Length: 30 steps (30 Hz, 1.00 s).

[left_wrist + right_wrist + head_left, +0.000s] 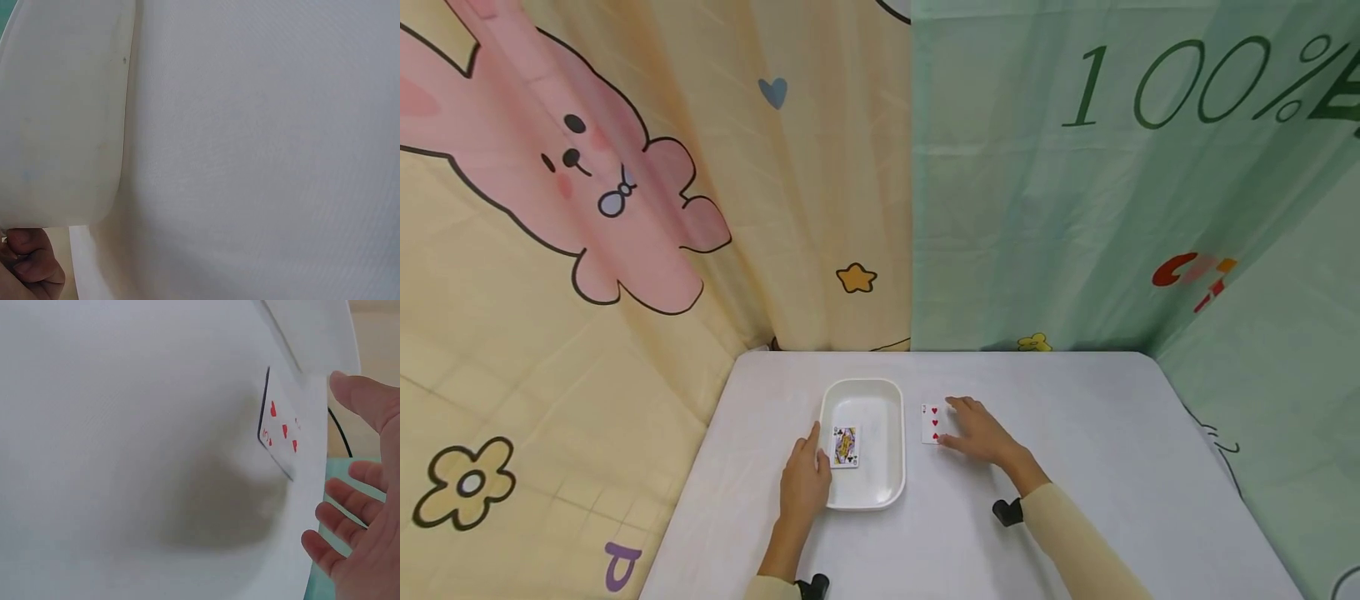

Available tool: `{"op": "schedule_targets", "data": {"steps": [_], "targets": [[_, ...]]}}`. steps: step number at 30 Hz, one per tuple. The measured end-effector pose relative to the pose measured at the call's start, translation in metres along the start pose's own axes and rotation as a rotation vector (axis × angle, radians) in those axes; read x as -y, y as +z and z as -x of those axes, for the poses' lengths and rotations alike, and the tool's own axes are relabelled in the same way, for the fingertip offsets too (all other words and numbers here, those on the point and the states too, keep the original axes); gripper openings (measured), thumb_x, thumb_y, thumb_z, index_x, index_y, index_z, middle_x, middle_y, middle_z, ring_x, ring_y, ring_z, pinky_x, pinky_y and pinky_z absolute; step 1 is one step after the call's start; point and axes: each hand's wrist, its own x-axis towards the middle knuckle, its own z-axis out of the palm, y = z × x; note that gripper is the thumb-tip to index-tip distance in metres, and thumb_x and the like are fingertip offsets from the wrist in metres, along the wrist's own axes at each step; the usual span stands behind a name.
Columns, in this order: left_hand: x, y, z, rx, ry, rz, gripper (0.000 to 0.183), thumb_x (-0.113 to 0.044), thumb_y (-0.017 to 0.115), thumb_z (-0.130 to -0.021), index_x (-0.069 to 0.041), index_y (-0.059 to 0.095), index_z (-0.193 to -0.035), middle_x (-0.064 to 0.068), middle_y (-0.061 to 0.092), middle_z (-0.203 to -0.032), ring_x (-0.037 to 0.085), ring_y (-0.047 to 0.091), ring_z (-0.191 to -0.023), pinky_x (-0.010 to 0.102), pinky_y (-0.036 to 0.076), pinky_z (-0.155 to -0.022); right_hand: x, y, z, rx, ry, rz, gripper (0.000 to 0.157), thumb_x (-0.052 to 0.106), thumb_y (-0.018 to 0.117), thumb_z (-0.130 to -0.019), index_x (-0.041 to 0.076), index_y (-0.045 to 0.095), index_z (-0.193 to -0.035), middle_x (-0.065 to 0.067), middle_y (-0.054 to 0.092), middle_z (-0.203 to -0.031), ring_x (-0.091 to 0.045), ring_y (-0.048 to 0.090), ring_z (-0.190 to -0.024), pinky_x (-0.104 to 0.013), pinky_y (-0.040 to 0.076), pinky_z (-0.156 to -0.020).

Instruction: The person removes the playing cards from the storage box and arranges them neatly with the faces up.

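My left hand [805, 479] grips the left side of a white tray [891, 492], its thumb at the rim and its fingers along the outer wall. Curled fingers [39, 265] show at the tray's edge in the left wrist view. Inside the tray, a queen playing card [845, 447] lies face up near the left wall. To the tray's right, a three of hearts playing card [930, 423] lies face up on the table. My right hand [981, 432] hovers at that card's right side with fingers spread and thumb near its lower corner, holding nothing.
The table [1075, 417] has a white cover. Behind it and at both sides hang curtains, a yellow one [820, 183] with a pink cartoon animal and a green one [1037, 208]. Dark wrist straps [1008, 512] sit at the sleeve cuffs.
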Motion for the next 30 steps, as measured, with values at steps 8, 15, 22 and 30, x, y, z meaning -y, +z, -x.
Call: {"op": "schedule_targets", "data": {"steps": [8,15,22,30], "targets": [[-0.002,0.002,-0.001,0.014,-0.014,0.001,0.054,-0.014,0.059,-0.101,-0.006,0.048,-0.153,0.012,0.062,-0.101,0.015,0.048,-0.069,0.027,0.043,-0.062,0.028,-0.009,0.001,-0.108,-0.117,0.022,0.077,0.05,0.074,-0.09,0.014,0.048,-0.153,-0.012,0.05,-0.153,-0.035,0.047,-0.142,-0.057,0.043,-0.113],[-0.002,0.001,0.0,-0.006,-0.011,0.001,0.053,-0.012,0.06,-0.1,-0.006,0.05,-0.152,0.014,0.064,-0.103,0.017,0.051,-0.071,0.03,0.045,-0.064,0.066,-0.005,-0.007,-0.115,-0.234,0.002,0.073,0.049,0.073,-0.091,0.011,0.052,-0.149,-0.01,0.053,-0.15,-0.031,0.051,-0.139,-0.054,0.045,-0.112],[0.002,0.001,-0.001,-0.001,-0.018,-0.006,0.053,-0.013,0.059,-0.101,-0.007,0.049,-0.153,0.013,0.063,-0.102,0.017,0.051,-0.07,0.03,0.045,-0.064,0.094,0.017,-0.02,-0.035,-0.276,0.028,0.078,0.058,0.069,-0.091,0.012,0.049,-0.151,-0.01,0.051,-0.153,-0.031,0.049,-0.141,-0.052,0.045,-0.113],[0.002,0.003,0.0,0.004,-0.015,-0.009,0.053,-0.014,0.059,-0.101,-0.007,0.049,-0.153,0.012,0.063,-0.102,0.016,0.051,-0.071,0.029,0.047,-0.064,0.112,0.045,-0.032,-0.028,-0.309,0.129,0.083,0.056,0.074,-0.086,0.009,0.049,-0.15,-0.011,0.052,-0.15,-0.028,0.056,-0.133,-0.045,0.049,-0.109]]}}
